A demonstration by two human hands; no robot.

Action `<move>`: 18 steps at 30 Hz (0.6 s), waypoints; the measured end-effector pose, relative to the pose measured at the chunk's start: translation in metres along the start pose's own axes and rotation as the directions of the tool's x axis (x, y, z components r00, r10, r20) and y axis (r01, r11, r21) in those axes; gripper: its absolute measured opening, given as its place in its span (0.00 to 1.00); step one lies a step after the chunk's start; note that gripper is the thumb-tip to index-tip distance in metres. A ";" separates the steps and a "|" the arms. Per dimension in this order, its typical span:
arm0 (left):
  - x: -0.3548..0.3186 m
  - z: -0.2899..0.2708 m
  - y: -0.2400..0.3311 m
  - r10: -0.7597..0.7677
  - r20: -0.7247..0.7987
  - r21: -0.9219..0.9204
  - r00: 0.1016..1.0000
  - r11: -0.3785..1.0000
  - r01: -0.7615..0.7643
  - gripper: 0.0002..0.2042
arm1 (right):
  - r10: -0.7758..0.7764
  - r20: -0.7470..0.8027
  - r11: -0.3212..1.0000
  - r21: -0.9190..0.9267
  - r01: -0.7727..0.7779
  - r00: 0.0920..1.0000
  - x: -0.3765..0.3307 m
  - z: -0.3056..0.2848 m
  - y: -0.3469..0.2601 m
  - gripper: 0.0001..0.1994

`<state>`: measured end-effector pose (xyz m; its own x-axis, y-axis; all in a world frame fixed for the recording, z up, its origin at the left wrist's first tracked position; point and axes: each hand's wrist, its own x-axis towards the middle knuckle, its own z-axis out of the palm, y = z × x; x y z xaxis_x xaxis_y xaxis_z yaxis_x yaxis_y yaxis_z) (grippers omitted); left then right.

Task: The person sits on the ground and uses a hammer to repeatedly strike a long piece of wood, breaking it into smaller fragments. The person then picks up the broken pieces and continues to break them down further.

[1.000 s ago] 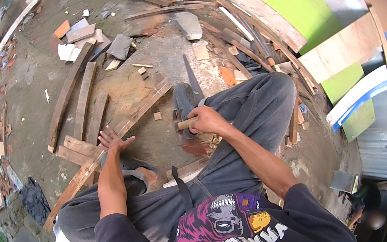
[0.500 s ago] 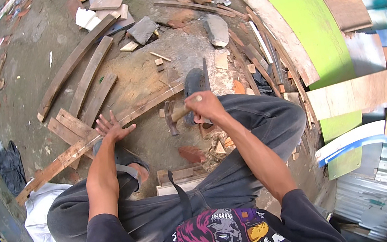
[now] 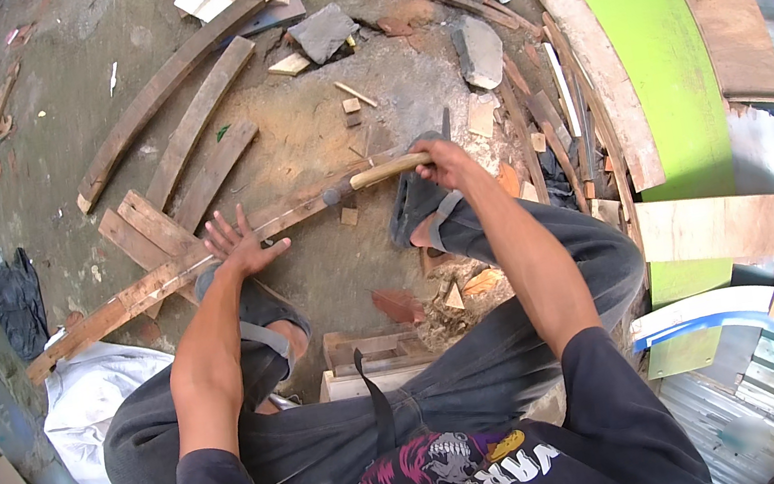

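A long wooden plank (image 3: 128, 301) runs from the lower left up toward my right foot, across my feet. My left hand (image 3: 243, 248) lies on it with fingers spread, holding nothing. My right hand (image 3: 446, 164) is closed round the end of a hammer's pale wooden handle (image 3: 388, 171). The dark hammer head (image 3: 337, 192) is at the plank's right part; whether it touches the wood I cannot tell. A thin dark strip (image 3: 446, 122) points up just beyond my right hand. Small wood blocks (image 3: 351, 106) lie past the plank.
Several loose boards (image 3: 174, 113) lie on the ground at upper left, near a grey stone slab (image 3: 323, 33). On the right stand a lime-green panel (image 3: 661, 87) and plywood sheets. A white sack (image 3: 93, 400) lies by my left knee, and short wood pieces (image 3: 373, 347) lie between my legs.
My right hand has moved up and right, and the hammer has swung from hanging beside the plank to lying level with its head at the plank. My left hand stays on the plank. The view has shifted slightly.
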<state>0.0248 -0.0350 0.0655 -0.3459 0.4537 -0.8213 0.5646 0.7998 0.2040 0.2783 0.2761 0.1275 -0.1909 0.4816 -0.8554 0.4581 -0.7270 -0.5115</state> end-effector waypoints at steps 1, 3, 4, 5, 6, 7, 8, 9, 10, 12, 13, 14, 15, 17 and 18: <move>-0.001 0.001 -0.003 -0.012 0.008 0.000 1.000 1.000 0.012 0.69 | 0.009 0.007 0.999 -0.043 -0.009 1.000 -0.004 0.001 -0.007 0.09; -0.001 0.000 -0.004 -0.016 0.012 0.001 1.000 1.000 0.016 0.69 | -0.044 0.098 0.940 -0.332 0.074 0.994 -0.015 0.002 -0.022 0.11; -0.002 0.001 -0.007 -0.019 0.016 -0.004 1.000 1.000 0.019 0.69 | -0.099 0.135 0.855 -0.496 0.154 0.986 -0.021 0.008 -0.028 0.12; 0.000 0.001 -0.006 -0.010 0.018 -0.007 1.000 1.000 0.010 0.69 | -0.153 0.172 0.735 -0.638 0.228 0.973 -0.024 0.008 -0.031 0.13; 0.003 0.002 -0.003 -0.002 0.015 -0.005 1.000 1.000 0.003 0.69 | -0.190 0.133 0.617 -0.754 0.224 0.973 -0.024 0.011 -0.027 0.18; 0.005 0.004 0.000 0.008 0.014 -0.002 1.000 1.000 -0.008 0.69 | -0.243 0.149 0.534 -0.804 0.260 0.959 -0.026 0.011 -0.025 0.21; 0.003 0.004 0.000 0.004 0.001 -0.001 1.000 1.000 -0.004 0.68 | -0.295 0.182 0.440 -0.846 0.302 0.938 -0.029 0.017 -0.026 0.23; 0.003 0.004 -0.001 -0.004 -0.010 0.001 1.000 1.000 0.004 0.68 | -0.338 0.222 0.339 -0.878 0.339 0.915 -0.037 0.027 -0.030 0.25; 0.002 0.004 -0.003 -0.015 -0.016 0.004 1.000 1.000 0.016 0.68 | -0.276 0.259 0.381 -0.855 0.353 0.925 -0.048 0.033 -0.034 0.31; 0.000 0.001 -0.003 -0.025 -0.027 0.011 0.999 1.000 0.025 0.68 | -0.206 0.400 0.152 -0.888 0.433 0.893 -0.065 0.041 -0.037 0.32; -0.001 0.000 -0.003 -0.029 -0.022 0.005 0.999 1.000 0.029 0.67 | -0.158 0.460 0.037 -0.881 0.471 0.874 -0.070 0.045 -0.039 0.33; 0.000 0.000 -0.001 -0.028 -0.015 0.002 0.999 1.000 0.028 0.67 | -0.109 0.483 -0.030 -0.875 0.483 0.869 -0.074 0.047 -0.042 0.35; 0.000 0.000 0.000 -0.029 -0.008 -0.002 1.000 1.000 0.029 0.66 | -0.111 0.500 -0.087 -0.866 0.493 0.859 -0.073 0.046 -0.040 0.33; -0.001 0.005 0.001 -0.022 -0.012 0.004 1.000 1.000 0.022 0.66 | -0.104 0.539 -0.198 -0.834 0.514 0.836 -0.070 0.046 -0.034 0.29; -0.002 0.008 -0.001 -0.022 -0.013 0.007 1.000 1.000 0.022 0.66 | -0.040 0.514 -0.303 -0.823 0.480 0.857 -0.070 0.051 -0.027 0.26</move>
<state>0.0310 -0.0397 0.0629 -0.3676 0.4409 -0.8188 0.5617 0.8070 0.1823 0.2346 0.2372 0.1971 -0.6284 0.1903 -0.7542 0.4845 0.8543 -0.1881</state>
